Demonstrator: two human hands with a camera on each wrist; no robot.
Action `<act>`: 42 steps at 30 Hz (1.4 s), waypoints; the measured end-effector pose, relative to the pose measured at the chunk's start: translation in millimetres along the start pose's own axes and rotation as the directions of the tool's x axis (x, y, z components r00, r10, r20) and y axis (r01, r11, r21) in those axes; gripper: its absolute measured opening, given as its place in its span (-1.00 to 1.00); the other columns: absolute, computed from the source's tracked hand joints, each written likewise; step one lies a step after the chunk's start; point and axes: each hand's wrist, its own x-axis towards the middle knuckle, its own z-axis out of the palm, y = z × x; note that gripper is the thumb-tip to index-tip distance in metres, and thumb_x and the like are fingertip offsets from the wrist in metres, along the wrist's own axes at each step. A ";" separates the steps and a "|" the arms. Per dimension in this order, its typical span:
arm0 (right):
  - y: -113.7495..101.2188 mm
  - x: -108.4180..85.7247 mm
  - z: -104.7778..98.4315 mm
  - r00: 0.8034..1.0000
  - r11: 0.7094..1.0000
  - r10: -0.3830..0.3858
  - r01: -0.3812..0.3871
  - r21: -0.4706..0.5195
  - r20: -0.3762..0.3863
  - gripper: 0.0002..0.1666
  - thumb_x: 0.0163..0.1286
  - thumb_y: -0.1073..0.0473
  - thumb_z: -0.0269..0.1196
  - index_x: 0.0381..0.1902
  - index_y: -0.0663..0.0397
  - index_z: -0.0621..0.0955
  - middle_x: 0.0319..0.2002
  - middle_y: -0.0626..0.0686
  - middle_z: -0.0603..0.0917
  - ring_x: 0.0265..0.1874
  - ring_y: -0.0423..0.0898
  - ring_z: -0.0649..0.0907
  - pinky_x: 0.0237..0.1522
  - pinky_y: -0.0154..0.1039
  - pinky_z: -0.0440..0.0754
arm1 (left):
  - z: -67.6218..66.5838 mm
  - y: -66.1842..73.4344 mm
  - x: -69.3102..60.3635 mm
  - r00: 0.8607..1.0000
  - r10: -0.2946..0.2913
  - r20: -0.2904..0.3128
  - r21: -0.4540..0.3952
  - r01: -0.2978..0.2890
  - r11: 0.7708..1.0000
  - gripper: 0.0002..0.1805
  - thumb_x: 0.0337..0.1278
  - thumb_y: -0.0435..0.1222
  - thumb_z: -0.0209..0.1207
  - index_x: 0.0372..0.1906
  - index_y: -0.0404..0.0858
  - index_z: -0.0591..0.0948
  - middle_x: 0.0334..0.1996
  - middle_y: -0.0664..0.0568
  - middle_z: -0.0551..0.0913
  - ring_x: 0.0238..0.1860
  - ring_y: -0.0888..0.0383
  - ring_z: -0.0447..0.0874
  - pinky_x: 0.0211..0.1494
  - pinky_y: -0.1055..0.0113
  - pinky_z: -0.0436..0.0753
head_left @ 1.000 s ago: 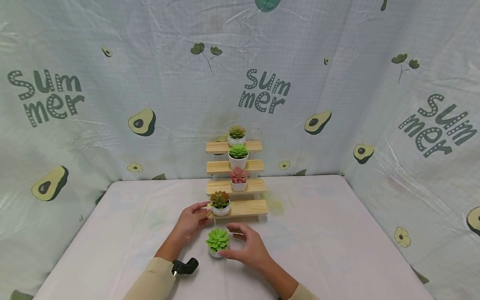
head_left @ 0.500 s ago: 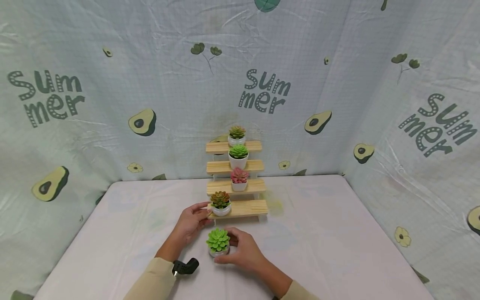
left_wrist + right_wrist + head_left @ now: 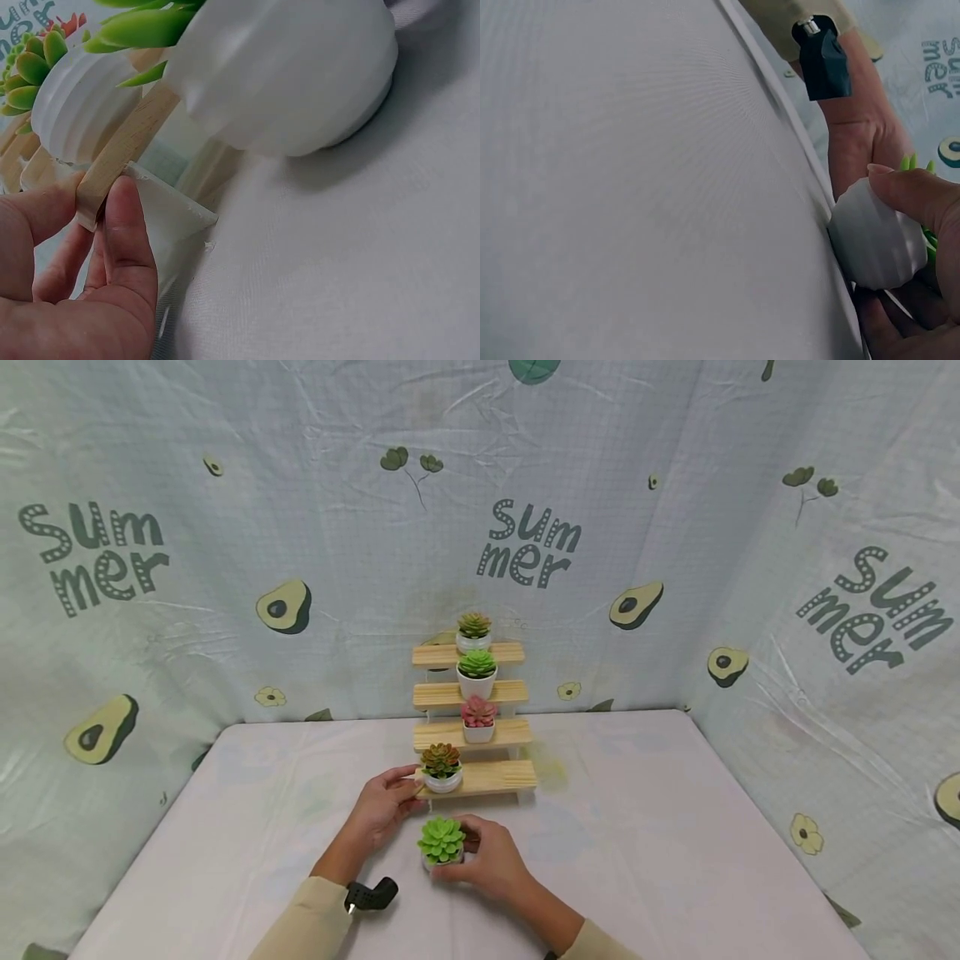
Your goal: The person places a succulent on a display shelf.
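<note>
My left hand [image 3: 387, 802] pinches the left end of the lowest board of a tiered wooden plant stand [image 3: 495, 775]; in the left wrist view, thumb and fingers close on that board's tip [image 3: 112, 165]. On the same board sits a reddish-green succulent [image 3: 441, 762] in a white pot. In front of the stand, my right hand [image 3: 491, 860] grips a bright green succulent [image 3: 441, 839] by its ribbed white pot [image 3: 877, 236], thumb on one side, fingers on the other. The pot is low over the tabletop; whether it touches is unclear.
Higher boards bear a pink succulent [image 3: 478, 714], a green succulent [image 3: 477, 667] and a yellow-green succulent [image 3: 474, 628], all in white pots. A pale cloth covers the table [image 3: 645, 843]. Behind it hangs a printed curtain [image 3: 360, 543].
My right hand's fingers have closed around the bright green succulent's pot, which has shifted slightly to the right. My left hand keeps its pinch on the board.
</note>
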 end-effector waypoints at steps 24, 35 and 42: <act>12.3 -8.1 -35.0 0.999 0.996 -0.028 0.030 0.085 -0.023 -0.27 0.05 0.19 0.63 0.20 0.18 0.64 0.09 0.13 0.73 -0.05 -0.23 0.74 0.01 -0.39 0.72 | -1.0 -1.3 0.1 1.000 0.008 0.024 -0.043 -0.007 0.999 -0.47 0.44 -0.45 0.16 0.42 -0.46 0.38 -0.14 0.01 0.66 -0.24 0.22 0.70 -0.17 0.43 0.74; 7.2 -8.6 -49.1 0.997 0.999 -0.044 0.044 0.006 -0.067 -0.26 0.07 0.08 0.63 0.22 0.09 0.65 0.10 0.09 0.74 0.00 -0.20 0.72 0.03 -0.37 0.72 | -0.6 -1.7 2.5 1.000 -0.007 0.011 -0.036 0.007 0.999 -0.50 0.44 -0.45 0.16 0.40 -0.42 0.41 -0.10 -0.04 0.64 -0.22 0.20 0.68 -0.15 0.41 0.74; 7.0 -7.7 -55.0 0.994 0.997 -0.069 0.070 0.018 -0.081 -0.22 0.08 0.07 0.63 0.26 0.07 0.63 0.15 0.10 0.72 0.05 -0.17 0.72 0.05 -0.38 0.72 | -1.1 -1.1 2.6 1.000 -0.011 0.010 -0.030 0.011 0.999 -0.49 0.44 -0.44 0.16 0.41 -0.41 0.40 -0.07 -0.05 0.63 -0.21 0.20 0.68 -0.14 0.41 0.74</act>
